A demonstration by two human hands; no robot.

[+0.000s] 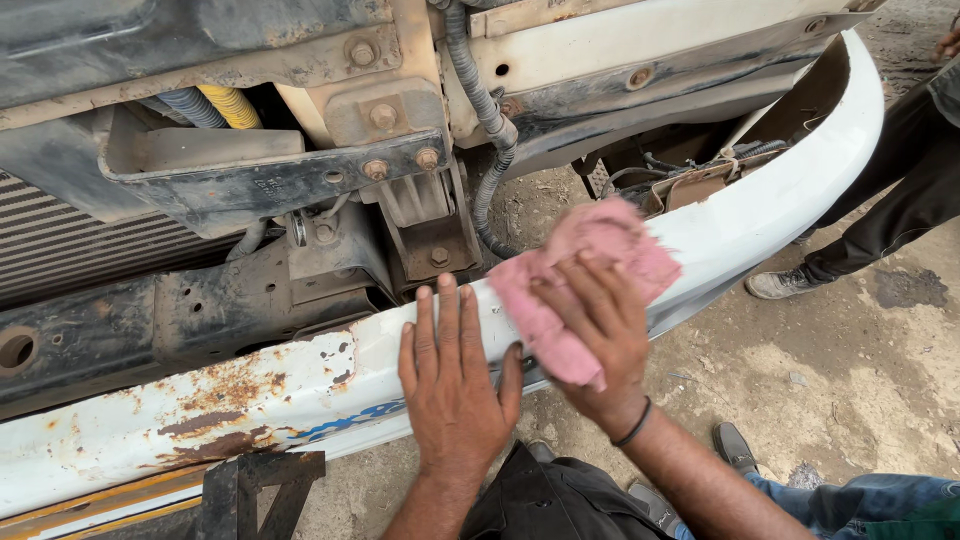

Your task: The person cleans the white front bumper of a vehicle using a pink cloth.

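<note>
A long white bumper (pixel 300 385) runs across the view from the lower left, curving up and away to the upper right. Its left stretch is badly worn: the paint has flaked off in patches and brown rust (pixel 225 395) shows through, with a yellow stripe along the lower edge and a smear of blue marking further along. To the right the paint is cleaner and whole. Behind the bumper sits the dark, grimy vehicle frame (pixel 250 180) with rusted bolts, a ribbed grille at far left and a corrugated black hose (pixel 480 100) hanging down.

The left hand (pixel 452 385) lies flat on the bumper's upper face near the middle, palm down, fingers stretched out and close together, pointing away from the person; it is open and grips nothing. Just to its right, the right hand (pixel 598 335) presses a crumpled pink cloth (pixel 580 270) against the bumper, fingers spread over the fabric and pinning it to the white surface. The cloth bunches out above and below the fingers. A dark band circles the right wrist.

At far right another person's dark trouser leg (pixel 890 190) and shoe (pixel 780 284) stand on the dusty ground (pixel 850 370).
</note>
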